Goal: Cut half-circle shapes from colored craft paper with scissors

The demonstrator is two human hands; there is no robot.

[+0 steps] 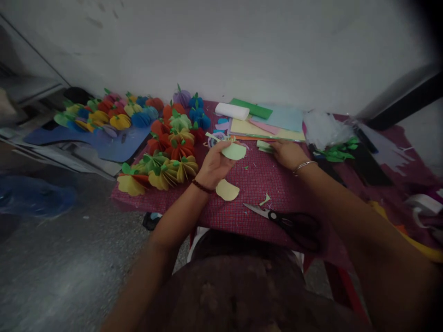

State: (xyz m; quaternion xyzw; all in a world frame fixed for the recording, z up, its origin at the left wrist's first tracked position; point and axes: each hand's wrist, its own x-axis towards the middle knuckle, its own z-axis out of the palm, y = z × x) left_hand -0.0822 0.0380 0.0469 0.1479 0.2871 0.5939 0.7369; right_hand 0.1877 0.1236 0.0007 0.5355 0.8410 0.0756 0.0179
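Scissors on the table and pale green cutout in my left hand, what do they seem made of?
Scissors: blades probably steel, grey with a dull sheen; handles likely plastic, looking black and moulded. Pale green cutout: probably matte paper or card, flat, thin-edged, without shine.

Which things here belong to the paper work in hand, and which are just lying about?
Likely the job:
pale green cutout, in the left hand
pale green paper, by the right hand
cream cutout
scissors

Apparently just lying about:
clear plastic
blue plastic on the floor
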